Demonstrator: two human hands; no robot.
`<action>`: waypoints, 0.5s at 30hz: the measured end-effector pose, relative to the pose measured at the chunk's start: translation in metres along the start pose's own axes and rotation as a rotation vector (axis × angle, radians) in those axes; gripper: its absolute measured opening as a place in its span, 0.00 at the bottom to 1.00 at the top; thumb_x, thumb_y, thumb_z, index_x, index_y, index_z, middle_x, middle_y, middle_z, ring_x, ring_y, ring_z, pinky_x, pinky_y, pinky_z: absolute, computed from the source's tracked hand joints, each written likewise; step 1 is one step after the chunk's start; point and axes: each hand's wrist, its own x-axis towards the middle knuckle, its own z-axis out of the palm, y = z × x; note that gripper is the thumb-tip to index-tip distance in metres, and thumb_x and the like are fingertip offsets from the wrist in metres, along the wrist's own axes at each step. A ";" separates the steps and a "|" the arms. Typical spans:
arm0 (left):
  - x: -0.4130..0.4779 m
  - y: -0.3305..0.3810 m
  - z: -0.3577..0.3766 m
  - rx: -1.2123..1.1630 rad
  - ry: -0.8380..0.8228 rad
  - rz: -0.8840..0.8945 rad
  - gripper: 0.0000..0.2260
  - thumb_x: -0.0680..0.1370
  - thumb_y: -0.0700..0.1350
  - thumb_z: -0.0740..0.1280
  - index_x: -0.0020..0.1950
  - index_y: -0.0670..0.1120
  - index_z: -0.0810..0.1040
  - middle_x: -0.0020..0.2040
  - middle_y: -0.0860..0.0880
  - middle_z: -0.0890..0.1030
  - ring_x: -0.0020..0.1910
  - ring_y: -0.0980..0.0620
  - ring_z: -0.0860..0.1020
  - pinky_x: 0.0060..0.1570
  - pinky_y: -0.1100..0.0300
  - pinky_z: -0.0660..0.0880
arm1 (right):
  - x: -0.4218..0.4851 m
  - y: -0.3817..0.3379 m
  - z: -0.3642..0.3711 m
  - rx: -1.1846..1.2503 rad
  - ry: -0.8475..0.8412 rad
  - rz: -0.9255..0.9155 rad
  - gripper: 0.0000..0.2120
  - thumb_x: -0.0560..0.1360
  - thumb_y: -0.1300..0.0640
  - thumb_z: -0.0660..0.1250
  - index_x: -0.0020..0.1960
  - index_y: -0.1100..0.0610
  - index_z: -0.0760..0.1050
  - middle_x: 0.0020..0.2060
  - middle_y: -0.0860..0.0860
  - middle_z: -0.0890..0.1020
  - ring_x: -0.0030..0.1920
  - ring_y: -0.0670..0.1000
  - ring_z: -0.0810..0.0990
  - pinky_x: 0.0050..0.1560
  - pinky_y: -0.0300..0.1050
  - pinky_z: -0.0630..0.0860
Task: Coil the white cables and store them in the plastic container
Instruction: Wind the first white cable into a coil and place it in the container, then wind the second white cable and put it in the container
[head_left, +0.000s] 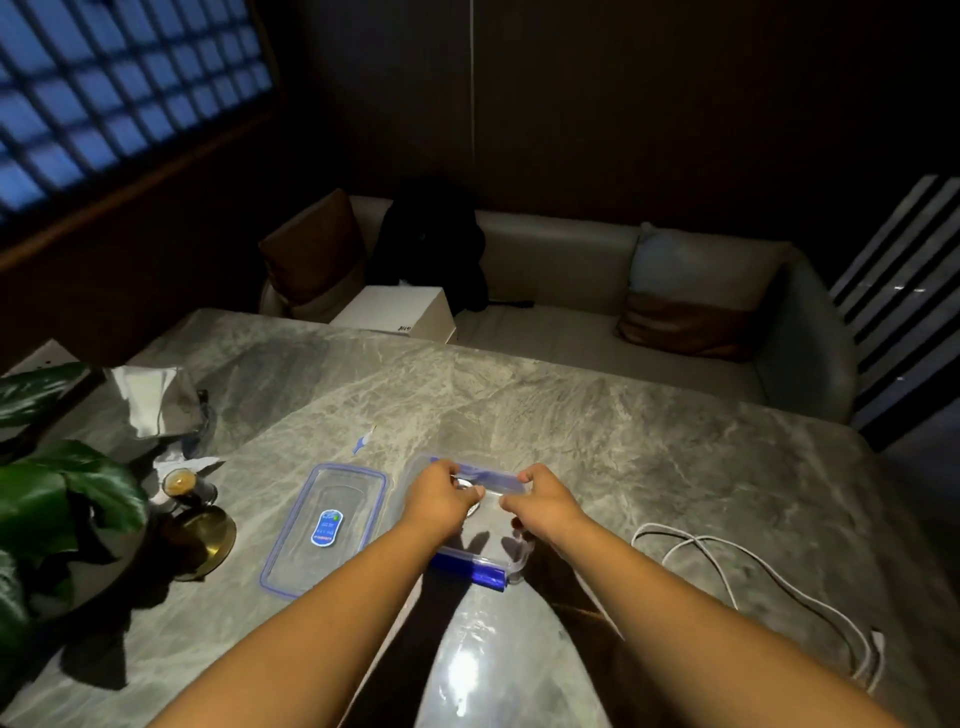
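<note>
The clear rectangular container (470, 570) with blue clips sits on the veined grey table (623, 441), its flat lid (332, 499) just left and 1 loose white cable (753, 582) snaking on the right. Both hands curl close together over it. The left hand (441, 496) pinches a pale, blurred coil (472, 491), while whether the right hand (545, 501) grips anything is too murky to tell.

The left hand (441, 499) and right hand (545, 501) curl over the plastic container (467, 569), lid (324, 525) left, white cable (737, 546) right.
</note>
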 end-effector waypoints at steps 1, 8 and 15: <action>-0.007 0.006 -0.003 0.065 -0.017 0.050 0.20 0.75 0.45 0.72 0.65 0.42 0.74 0.58 0.42 0.81 0.56 0.43 0.80 0.56 0.53 0.76 | -0.007 -0.001 -0.006 -0.065 0.010 -0.030 0.17 0.73 0.56 0.69 0.59 0.53 0.68 0.50 0.59 0.82 0.45 0.54 0.83 0.41 0.47 0.78; -0.048 0.029 -0.009 0.426 -0.053 0.325 0.28 0.76 0.46 0.72 0.74 0.44 0.68 0.68 0.44 0.76 0.65 0.46 0.76 0.63 0.55 0.73 | -0.049 -0.005 -0.033 -0.370 0.040 -0.206 0.30 0.72 0.49 0.71 0.70 0.55 0.64 0.59 0.57 0.78 0.53 0.54 0.80 0.49 0.46 0.77; -0.069 0.029 -0.010 0.734 -0.048 0.518 0.15 0.75 0.41 0.67 0.61 0.47 0.74 0.59 0.46 0.78 0.56 0.46 0.78 0.56 0.51 0.76 | -0.076 0.002 -0.039 -0.612 0.099 -0.302 0.28 0.72 0.49 0.69 0.70 0.54 0.68 0.67 0.54 0.74 0.60 0.54 0.77 0.58 0.48 0.77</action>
